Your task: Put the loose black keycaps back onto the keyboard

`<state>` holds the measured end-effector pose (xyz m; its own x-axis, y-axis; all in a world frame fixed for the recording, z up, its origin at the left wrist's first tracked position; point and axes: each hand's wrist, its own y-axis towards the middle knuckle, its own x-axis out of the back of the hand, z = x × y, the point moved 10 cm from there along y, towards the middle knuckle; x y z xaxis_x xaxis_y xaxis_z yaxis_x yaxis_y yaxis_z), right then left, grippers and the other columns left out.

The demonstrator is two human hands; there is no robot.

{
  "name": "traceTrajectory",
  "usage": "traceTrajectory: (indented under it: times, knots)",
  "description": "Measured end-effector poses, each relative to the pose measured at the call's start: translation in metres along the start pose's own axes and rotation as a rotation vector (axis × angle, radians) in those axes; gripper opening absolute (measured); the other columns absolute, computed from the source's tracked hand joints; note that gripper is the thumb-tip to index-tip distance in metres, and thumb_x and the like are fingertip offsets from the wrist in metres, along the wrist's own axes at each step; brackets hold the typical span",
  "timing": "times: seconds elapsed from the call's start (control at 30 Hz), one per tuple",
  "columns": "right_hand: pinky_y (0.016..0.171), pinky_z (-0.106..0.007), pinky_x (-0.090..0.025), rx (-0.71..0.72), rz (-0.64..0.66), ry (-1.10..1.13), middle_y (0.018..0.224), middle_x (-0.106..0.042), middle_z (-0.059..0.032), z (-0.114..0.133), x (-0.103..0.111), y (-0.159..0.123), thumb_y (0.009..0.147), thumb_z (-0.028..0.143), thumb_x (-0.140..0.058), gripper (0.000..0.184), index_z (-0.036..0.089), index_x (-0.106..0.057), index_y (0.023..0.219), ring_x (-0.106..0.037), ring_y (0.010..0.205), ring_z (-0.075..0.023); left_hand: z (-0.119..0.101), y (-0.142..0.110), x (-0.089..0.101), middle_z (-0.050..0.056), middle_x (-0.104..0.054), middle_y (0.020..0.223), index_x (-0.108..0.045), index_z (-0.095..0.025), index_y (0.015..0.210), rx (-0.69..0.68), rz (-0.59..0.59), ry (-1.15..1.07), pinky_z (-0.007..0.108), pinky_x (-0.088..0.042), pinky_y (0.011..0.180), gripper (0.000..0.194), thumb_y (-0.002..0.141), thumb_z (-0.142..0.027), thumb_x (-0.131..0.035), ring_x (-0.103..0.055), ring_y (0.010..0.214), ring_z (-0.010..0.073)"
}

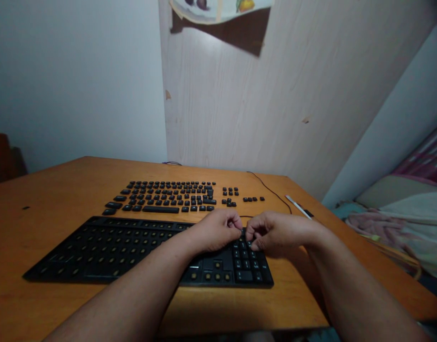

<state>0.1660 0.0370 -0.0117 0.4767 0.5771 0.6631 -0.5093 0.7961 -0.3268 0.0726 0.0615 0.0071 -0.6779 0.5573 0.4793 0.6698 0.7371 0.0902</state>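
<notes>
A black keyboard base (107, 247) lies on the wooden table (47, 199), most of its keycaps taken off so the small switch stems show. Several keycaps remain on its right end, at the number pad. The removed black keycaps (168, 195) are laid out behind it in keyboard order. My left hand (216, 230) and my right hand (275, 233) meet over the number pad, fingers curled and pinched together at a keycap there. What exactly sits between the fingertips is hidden.
A thin black cable (271, 191) runs along the table's far right. A white strip (297, 205) lies near the right edge. A wood-grain panel (261, 104) and a grey wall stand behind. Bedding (400, 218) is to the right.
</notes>
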Motion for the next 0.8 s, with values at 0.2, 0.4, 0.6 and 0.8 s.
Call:
traceTrajectory:
  times: [0.2,0.4,0.6,0.8]
  knots:
    - [0.050,-0.018,-0.037,-0.016,-0.017,-0.074,0.068,-0.060,0.0028,-0.007,0.002,0.000,0.076,0.025,-0.067,0.012,0.018,-0.066,0.086,-0.050,0.059,-0.0098,-0.002,0.001,-0.002,0.000,-0.062,0.068,-0.068,-0.017,0.076,-0.056,-0.009,0.124,0.021,-0.034,0.054,0.012,0.070,-0.020,-0.058,-0.052,0.063,0.0128]
    - [0.053,-0.019,-0.038,0.019,-0.001,-0.091,0.068,-0.059,0.0030,-0.006,0.001,0.000,0.079,0.027,-0.065,0.011,0.018,-0.068,0.086,-0.050,0.060,-0.0102,-0.004,0.002,-0.009,0.000,-0.065,0.068,-0.071,-0.019,0.076,-0.124,0.017,0.249,0.022,-0.035,0.056,0.015,0.072,-0.023,-0.057,-0.053,0.062,0.0136]
    - [0.057,-0.021,-0.040,0.051,0.001,-0.057,0.070,-0.059,0.0030,-0.001,0.001,0.001,0.080,0.028,-0.063,0.012,0.018,-0.067,0.086,-0.050,0.062,-0.0106,-0.017,-0.002,-0.011,0.000,-0.066,0.070,-0.070,-0.023,0.073,-0.283,-0.028,0.393,0.027,-0.039,0.072,0.010,0.074,-0.026,-0.060,-0.056,0.073,0.0171]
    - [0.056,-0.020,-0.038,0.031,0.002,-0.061,0.068,-0.052,0.0036,0.002,0.001,0.000,0.083,0.031,-0.060,0.016,0.017,-0.061,0.077,-0.045,0.060,-0.0095,-0.019,-0.003,-0.015,0.001,-0.065,0.068,-0.069,-0.023,0.070,-0.336,-0.041,0.459,0.028,-0.039,0.073,0.011,0.076,-0.028,-0.061,-0.055,0.074,0.0179]
